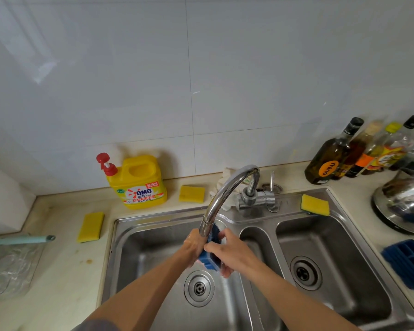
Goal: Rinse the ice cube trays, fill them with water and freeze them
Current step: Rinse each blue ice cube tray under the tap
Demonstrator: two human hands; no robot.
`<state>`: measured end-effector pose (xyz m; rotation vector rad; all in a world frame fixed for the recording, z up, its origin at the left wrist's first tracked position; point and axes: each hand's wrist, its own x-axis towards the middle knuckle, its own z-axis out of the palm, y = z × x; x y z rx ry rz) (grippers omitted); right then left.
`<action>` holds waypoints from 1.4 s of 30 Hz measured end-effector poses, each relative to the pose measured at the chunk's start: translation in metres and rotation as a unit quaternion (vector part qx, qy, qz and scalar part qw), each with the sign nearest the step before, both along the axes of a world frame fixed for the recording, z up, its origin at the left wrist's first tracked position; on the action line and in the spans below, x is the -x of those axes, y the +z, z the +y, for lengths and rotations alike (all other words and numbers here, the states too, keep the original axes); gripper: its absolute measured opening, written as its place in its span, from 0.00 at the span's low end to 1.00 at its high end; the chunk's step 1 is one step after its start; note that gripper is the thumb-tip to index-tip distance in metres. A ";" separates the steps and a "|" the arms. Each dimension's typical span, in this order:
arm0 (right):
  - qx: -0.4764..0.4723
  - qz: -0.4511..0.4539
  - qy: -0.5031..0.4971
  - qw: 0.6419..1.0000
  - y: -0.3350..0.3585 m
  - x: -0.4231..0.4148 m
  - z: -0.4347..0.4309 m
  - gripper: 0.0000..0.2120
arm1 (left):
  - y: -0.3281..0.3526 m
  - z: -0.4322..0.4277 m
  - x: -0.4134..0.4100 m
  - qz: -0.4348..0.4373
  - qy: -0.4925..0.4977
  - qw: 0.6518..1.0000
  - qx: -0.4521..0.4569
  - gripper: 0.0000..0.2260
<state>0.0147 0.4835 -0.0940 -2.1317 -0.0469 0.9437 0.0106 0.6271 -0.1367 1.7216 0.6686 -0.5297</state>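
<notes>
Hold status: both hands engaged on one blue ice cube tray (209, 258), over the left basin of the steel sink (163, 217), above the drain. The left hand (193, 247) clasps the tray's left side, and its fingers are hidden behind the tray. The right hand (228, 254) grips the right side, fingers curled over the edge.

Key relation: the tray stands on edge between the two hands. Its long axis runs away from the person and slightly upward, so the far end sits just under the mouth of the faucet spout (225, 194). Neither hand is clearly nearer the spout. Whether water is running cannot be told. Judged step: rinsing of the first tray, with filling and freezing not yet done.

A second tray (409, 261) lies cells-up on the bench (65, 271), to the right of the right basin and well apart from the hands. It is partly cut by the frame edge. The right hand is the nearer one for that pickup, a reach to the right across the empty basin.

Bench, moving outward — a left sponge (90, 226) lies beside the sink and a middle sponge (191, 193) lies behind it. A right sponge (315, 204) rests on the back rim. A yellow detergent jug (139, 182) stands at the wall, and a steel kettle (402, 201) sits at the right with a row of bottles (344, 154) behind it.

Room: white tiled wall (201, 68), plain, directly behind the bench.
</notes>
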 end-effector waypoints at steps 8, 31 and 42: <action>0.020 0.039 -0.016 0.999 0.002 -0.036 -0.058 0.36 | 0.003 0.042 -0.003 0.001 0.035 0.998 0.042 0.32; 0.221 -0.108 0.102 0.964 -0.009 0.040 -0.204 0.35 | -0.004 -0.022 0.017 -0.022 0.163 0.982 0.094 0.16; 0.333 -0.129 0.221 0.908 -0.051 0.090 -0.259 0.42 | -0.014 -0.045 0.036 -0.019 0.219 0.970 0.107 0.32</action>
